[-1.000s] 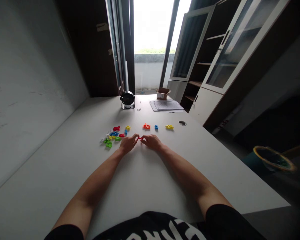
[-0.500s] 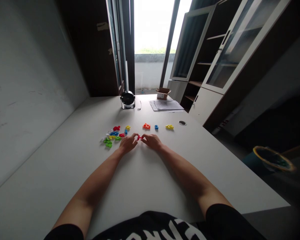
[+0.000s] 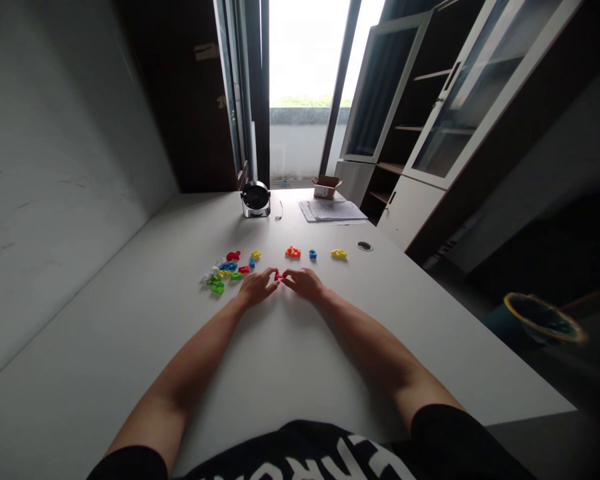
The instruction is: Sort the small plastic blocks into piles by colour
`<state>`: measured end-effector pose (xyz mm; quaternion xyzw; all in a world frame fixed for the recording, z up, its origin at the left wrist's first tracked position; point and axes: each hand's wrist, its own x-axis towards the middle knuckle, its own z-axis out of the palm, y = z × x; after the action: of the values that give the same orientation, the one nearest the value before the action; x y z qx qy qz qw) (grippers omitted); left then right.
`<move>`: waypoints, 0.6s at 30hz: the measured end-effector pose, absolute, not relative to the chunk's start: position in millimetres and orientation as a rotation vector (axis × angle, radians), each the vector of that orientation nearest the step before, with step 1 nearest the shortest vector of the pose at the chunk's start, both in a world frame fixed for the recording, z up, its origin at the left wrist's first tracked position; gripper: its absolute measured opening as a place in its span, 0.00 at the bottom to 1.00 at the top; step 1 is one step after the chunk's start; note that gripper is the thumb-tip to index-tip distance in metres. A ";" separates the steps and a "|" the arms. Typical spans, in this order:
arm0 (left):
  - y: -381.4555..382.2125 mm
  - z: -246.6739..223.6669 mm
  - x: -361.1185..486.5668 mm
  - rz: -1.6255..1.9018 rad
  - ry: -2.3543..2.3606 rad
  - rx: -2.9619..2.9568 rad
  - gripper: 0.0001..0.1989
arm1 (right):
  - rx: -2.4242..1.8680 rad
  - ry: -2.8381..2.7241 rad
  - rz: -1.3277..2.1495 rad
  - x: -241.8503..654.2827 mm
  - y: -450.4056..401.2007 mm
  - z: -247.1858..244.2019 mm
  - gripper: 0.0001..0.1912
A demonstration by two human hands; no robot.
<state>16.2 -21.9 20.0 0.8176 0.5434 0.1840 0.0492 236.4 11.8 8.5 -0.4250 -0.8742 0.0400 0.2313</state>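
Between my fingertips, over the middle of the white table (image 3: 290, 373), is a small red plastic piece (image 3: 279, 275), its exact shape too small to make out. My left hand (image 3: 257, 287) pinches it from the left, and my right hand (image 3: 304, 283) grips it from the right. Just left of my left hand lies a loose group of small toy pieces: a green piece (image 3: 215, 283), a blue piece (image 3: 229, 267), a red piece (image 3: 233, 256), a yellow piece (image 3: 256, 255) and several others. Beyond my right hand sit an orange-red piece (image 3: 293, 252), a blue piece (image 3: 313, 254) and a yellow piece (image 3: 339, 254).
Toward the back stand a round black device on a stand (image 3: 255, 199) and an open cardboard box (image 3: 326, 187) behind paper sheets (image 3: 334, 211). A cable hole (image 3: 365, 246) is at the right. A bin (image 3: 545, 317) stands beyond the table's right edge.
Both hands stay in nearly the same place on the red piece. My left fingers have shifted slightly toward the right hand.
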 end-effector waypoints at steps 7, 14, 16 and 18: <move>-19.9 18.9 15.3 0.564 1.644 2.487 0.19 | -1.169 -2.394 0.040 237.2 13.4 4.6 0.20; -20.4 19.2 16.5 0.536 1.665 2.497 0.20 | -1.209 -2.413 0.032 238.5 12.0 7.4 0.21; -21.2 20.2 17.3 0.528 1.674 2.494 0.20 | -1.223 -2.417 0.036 238.8 10.6 9.5 0.21; -22.0 21.7 18.1 0.520 1.684 2.485 0.20 | -1.239 -2.420 0.041 238.9 9.4 11.6 0.21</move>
<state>18.1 -22.0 21.7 0.8147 0.5522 0.1706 0.0475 238.9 9.4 11.6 -0.4454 -0.8703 0.0146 0.2098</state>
